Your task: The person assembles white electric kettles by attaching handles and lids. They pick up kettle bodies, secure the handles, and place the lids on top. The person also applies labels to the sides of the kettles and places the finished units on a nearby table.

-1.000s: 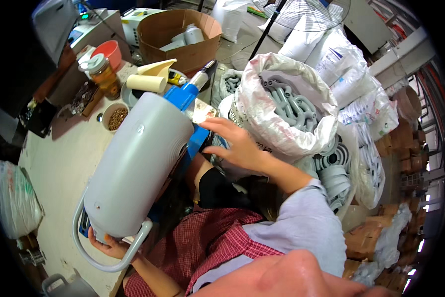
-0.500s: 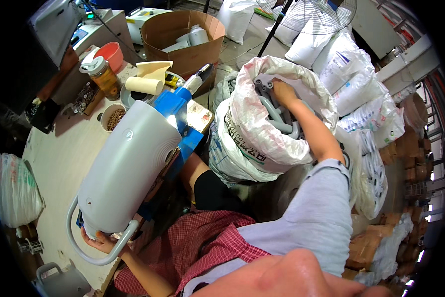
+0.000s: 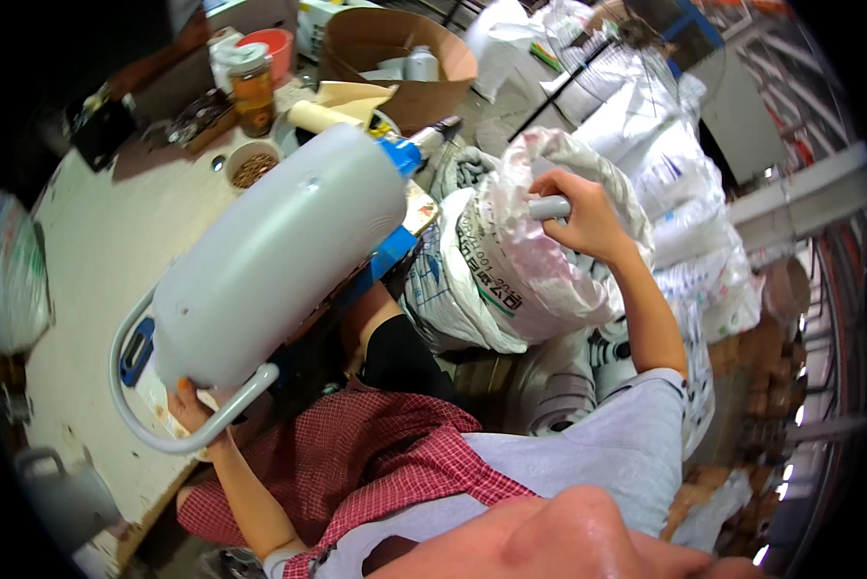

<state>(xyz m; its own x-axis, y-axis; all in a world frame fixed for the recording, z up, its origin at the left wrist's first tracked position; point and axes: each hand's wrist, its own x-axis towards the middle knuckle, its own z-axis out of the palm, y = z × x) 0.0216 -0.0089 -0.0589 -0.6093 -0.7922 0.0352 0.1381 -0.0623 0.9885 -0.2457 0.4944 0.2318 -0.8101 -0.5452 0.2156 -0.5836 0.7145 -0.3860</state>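
A large grey plastic can (image 3: 279, 241) with a curved tubular handle (image 3: 178, 444) lies slantwise over a blue fixture (image 3: 399, 154) at the table's side. My left hand (image 3: 194, 410) grips the near end of the can, inside the handle's loop, fingers partly hidden. Above the rim of an open white woven sack (image 3: 491, 261), my right hand (image 3: 588, 217) is closed round a grey plastic tube (image 3: 550, 207). One end of the tube sticks out to the left of my fingers; the rest is hidden by the hand.
On the table (image 3: 96, 289) are a bowl of small brass-coloured parts (image 3: 253, 169), a jar of amber liquid (image 3: 252, 92) and a red basin (image 3: 274, 48). A cardboard box (image 3: 356, 39) stands behind. White sacks (image 3: 679, 164) line the right; another grey can (image 3: 67, 492) sits lower left.
My right hand has come up out of the sack with a grey tube in it. My left hand stays at the can's near end. The whole view has shifted and tilted.
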